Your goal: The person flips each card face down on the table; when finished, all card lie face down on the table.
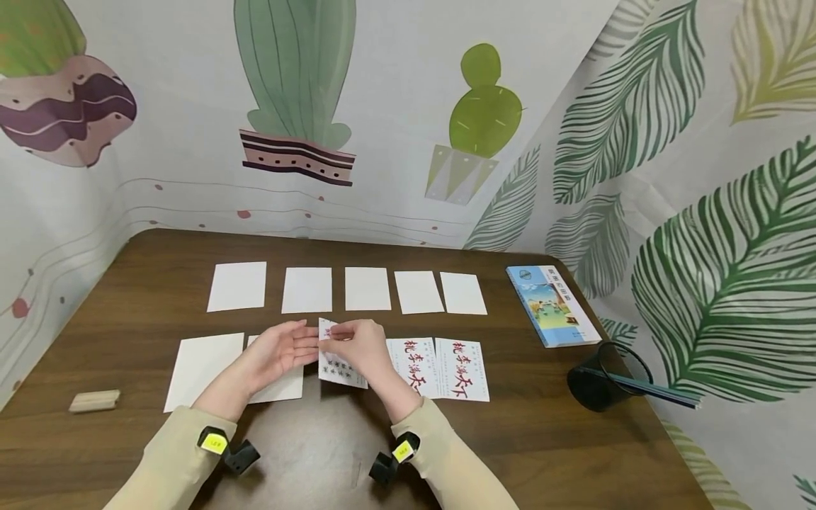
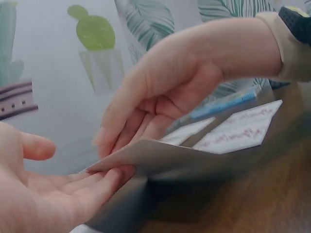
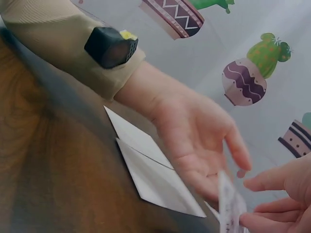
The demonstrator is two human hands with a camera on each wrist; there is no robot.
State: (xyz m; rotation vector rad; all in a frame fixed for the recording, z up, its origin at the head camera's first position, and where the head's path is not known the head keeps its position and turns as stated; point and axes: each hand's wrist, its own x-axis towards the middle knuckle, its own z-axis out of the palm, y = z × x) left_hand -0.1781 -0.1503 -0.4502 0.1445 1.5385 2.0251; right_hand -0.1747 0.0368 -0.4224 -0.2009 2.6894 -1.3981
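Observation:
A white card [image 1: 338,372] with printed red and black characters is held tilted above the table. At its right side, my right hand [image 1: 362,347] pinches it between thumb and fingers. My left hand [image 1: 277,358] is turned palm up, its nearly straight fingers touching the card's underside, with the thumb apart from it in the left wrist view. Two blank white cards, an outer one [image 1: 200,368] and an inner one [image 1: 283,386], lie beneath and beside the left hand. Right of the right hand lie two cards with red characters, a nearer one [image 1: 408,354] and a farther one [image 1: 463,372].
Several blank cards [image 1: 306,290] form a row toward the back of the wooden table [image 1: 523,439]. A blue-and-white book [image 1: 553,304] lies at the back right. Near the right edge is a black pen holder [image 1: 589,386] with dark sticks in it. A small wooden block [image 1: 94,401] lies far left.

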